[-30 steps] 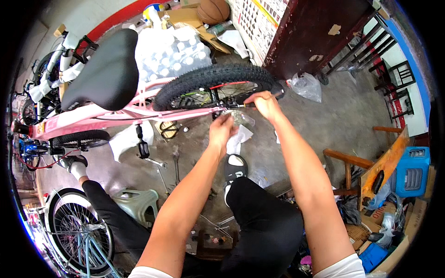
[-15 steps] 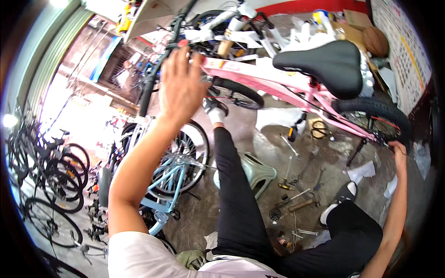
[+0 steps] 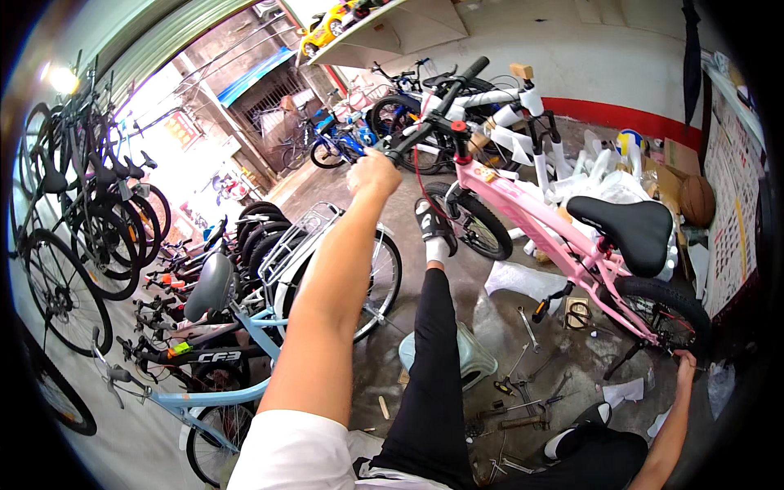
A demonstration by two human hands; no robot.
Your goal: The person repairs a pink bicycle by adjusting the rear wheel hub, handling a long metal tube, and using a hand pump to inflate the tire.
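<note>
A pink bicycle (image 3: 523, 204) with a black saddle (image 3: 625, 233) stands in front of me on the floor. At the near end of its black handlebar (image 3: 420, 131), my left hand (image 3: 374, 173) is closed round the grip, arm stretched out. Far to the right, my right hand (image 3: 688, 364) reaches down to the hub area of the rear wheel (image 3: 665, 314). Its fingers look pinched together there; what they hold is too small to make out. The front wheel (image 3: 474, 224) is beside my left foot, and a pedal (image 3: 541, 310) hangs on the near side.
A pale green stool (image 3: 469, 359) stands by my left leg. Wrenches (image 3: 529, 329) and other tools lie on the floor between my legs. A light blue bicycle (image 3: 245, 392) and several others crowd the left. White wrapping (image 3: 580, 175), boxes and a basketball (image 3: 697, 201) fill the far right.
My left hand, raised with spread fingers before, has closed on the handlebar grip. The view has tilted up, showing more of the room. My right hand stays by the rear hub.
</note>
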